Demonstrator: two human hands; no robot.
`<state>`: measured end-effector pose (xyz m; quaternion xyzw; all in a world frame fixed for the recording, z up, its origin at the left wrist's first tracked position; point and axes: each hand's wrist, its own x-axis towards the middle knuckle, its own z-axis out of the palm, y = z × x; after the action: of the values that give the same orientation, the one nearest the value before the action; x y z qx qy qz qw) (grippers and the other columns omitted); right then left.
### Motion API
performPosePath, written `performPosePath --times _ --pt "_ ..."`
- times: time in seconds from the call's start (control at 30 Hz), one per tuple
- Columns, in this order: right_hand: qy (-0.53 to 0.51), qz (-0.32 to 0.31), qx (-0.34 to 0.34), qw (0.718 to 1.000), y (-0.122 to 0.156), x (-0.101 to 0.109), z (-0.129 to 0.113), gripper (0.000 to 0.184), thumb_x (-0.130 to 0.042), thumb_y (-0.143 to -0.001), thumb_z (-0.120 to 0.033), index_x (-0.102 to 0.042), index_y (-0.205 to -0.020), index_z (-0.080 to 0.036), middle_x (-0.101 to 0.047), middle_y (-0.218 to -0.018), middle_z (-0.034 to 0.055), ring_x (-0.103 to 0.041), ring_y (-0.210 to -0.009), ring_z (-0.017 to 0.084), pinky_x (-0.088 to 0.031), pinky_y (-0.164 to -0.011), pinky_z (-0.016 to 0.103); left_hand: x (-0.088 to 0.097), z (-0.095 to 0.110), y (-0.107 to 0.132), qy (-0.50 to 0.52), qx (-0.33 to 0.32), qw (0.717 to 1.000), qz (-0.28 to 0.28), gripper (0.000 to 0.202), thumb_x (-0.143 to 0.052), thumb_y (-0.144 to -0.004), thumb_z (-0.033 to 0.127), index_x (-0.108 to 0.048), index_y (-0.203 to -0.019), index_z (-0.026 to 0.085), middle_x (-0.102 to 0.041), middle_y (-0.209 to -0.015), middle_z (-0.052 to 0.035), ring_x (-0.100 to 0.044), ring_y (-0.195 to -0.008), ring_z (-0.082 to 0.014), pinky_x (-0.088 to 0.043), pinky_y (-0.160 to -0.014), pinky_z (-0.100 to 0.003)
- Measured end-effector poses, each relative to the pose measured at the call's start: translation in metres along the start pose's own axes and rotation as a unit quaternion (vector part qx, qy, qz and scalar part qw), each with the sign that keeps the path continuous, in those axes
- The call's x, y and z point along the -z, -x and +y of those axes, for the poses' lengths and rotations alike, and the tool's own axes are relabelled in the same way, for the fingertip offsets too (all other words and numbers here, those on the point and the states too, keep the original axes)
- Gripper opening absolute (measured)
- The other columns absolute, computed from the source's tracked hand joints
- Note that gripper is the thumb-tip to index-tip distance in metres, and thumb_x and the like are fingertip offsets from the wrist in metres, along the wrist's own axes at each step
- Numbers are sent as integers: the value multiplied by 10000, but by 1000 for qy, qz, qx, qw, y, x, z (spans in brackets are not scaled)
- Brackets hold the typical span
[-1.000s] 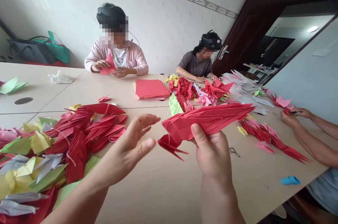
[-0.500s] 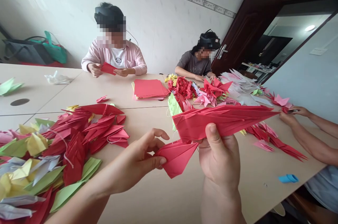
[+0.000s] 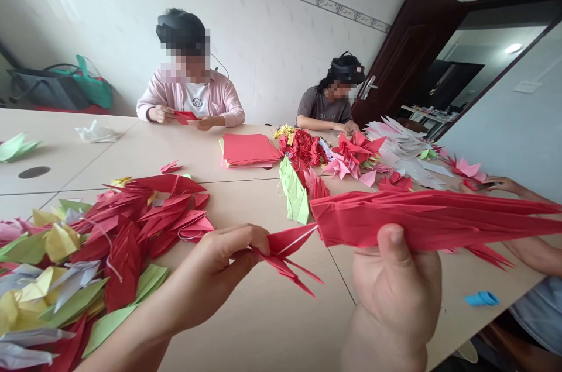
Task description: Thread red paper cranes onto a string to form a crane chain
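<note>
My right hand (image 3: 397, 293) grips a thick bundle of red folded paper pieces (image 3: 369, 217), thumb pressed on the near side, its long points reaching to the right. With thumb and fingers, my left hand (image 3: 215, 269) pinches a single red folded paper piece (image 3: 287, 241), which has slim points spreading right and downward. A white string (image 3: 301, 236) runs from this piece to the left end of the bundle. Just behind the bundle lie light green folded papers (image 3: 293, 190). To the left of my left hand is a heap of red folded papers (image 3: 127, 258).
Yellow, green and white folded papers (image 3: 61, 240) fill the table's left side. A stack of red paper sheets (image 3: 250, 148) lies farther back. Two people (image 3: 188, 91) sit opposite, their hands at paper. Another person's arm (image 3: 527, 255) and a blue roll (image 3: 482, 299) are at right.
My right hand has moved right and nearer with the bundle. The piece in my left hand has turned and been drawn away from the bundle, so the string now shows between them.
</note>
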<state>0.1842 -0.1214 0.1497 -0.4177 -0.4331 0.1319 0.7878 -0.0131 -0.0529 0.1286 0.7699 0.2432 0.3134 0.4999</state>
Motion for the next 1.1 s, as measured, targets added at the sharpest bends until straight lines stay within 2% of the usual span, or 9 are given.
performPosePath --times 0.07,0.17,0.37,0.43,0.53,0.67,0.8,0.97,1.1 --pt "2 -26 11 1000 1 1 -3 114 -636 -862 -346 -686 -959 -312 -687 -904 22 -661 -872 241 -532 -850 461 1 2 0 -21 -13 1000 -1 165 -460 -936 162 -577 -829 210 -673 -880 -19 -592 -781 -150 -438 -663 -238" --pt "16 -107 21 994 2 4 -7 108 -643 -861 -307 -705 -942 -341 -703 -836 0 -669 -784 220 -567 -726 389 2 3 2 -30 -13 999 5 147 -455 -948 185 -557 -850 226 -675 -926 -9 -606 -816 -145 -456 -696 -237" --pt "79 -229 -56 969 0 4 -11 170 -649 -859 -253 -701 -1009 -312 -621 -1159 1 -626 -1008 194 -557 -831 300 2 6 6 2 -4 1000 5 101 -485 -948 226 -561 -884 239 -682 -913 5 -615 -813 -144 -480 -707 -227" --pt "73 -263 -81 959 -1 2 -11 213 -642 -869 -245 -688 -1059 -329 -637 -1142 -8 -629 -1003 182 -541 -861 295 2 7 8 27 -3 1000 7 74 -525 -934 241 -558 -867 243 -663 -864 26 -599 -776 -125 -475 -681 -203" --pt "35 -303 -123 945 -3 -2 -11 213 -611 -896 -236 -693 -1070 -328 -698 -955 -18 -654 -902 162 -534 -843 286 1 6 10 56 10 998 36 87 -583 -908 259 -531 -839 249 -622 -821 50 -565 -739 -100 -460 -651 -175" --pt "9 -324 -176 929 -5 -9 -15 158 -596 -903 -233 -730 -984 -254 -713 -892 12 -657 -834 173 -534 -783 279 -1 3 11 89 30 994 60 130 -617 -889 259 -494 -848 254 -592 -811 58 -554 -734 -92 -466 -650 -175" --pt "-12 -337 -189 922 -4 -15 -13 164 -589 -907 -287 -721 -967 -211 -710 -929 46 -651 -853 205 -528 -792 314 -5 5 9 160 29 984 76 170 -634 -880 248 -467 -894 272 -604 -807 68 -584 -728 -86 -483 -650 -173" --pt "32 -337 -175 925 4 -17 -3 333 -498 -927 -483 -688 -952 -211 -688 -893 49 -642 -906 219 -531 -808 310 -11 8 7 215 31 970 108 207 -634 -881 227 -439 -924 280 -623 -762 75 -603 -668 -83 -502 -608 -173" --pt "-5 -330 -149 932 7 -17 1 464 -572 -827 -611 -605 -1097 -236 -640 -1109 67 -603 -1057 245 -505 -918 350 -11 8 6 224 35 965 129 244 -649 -869 233 -442 -984 292 -671 -800 51 -630 -671 -103 -532 -614 -196"
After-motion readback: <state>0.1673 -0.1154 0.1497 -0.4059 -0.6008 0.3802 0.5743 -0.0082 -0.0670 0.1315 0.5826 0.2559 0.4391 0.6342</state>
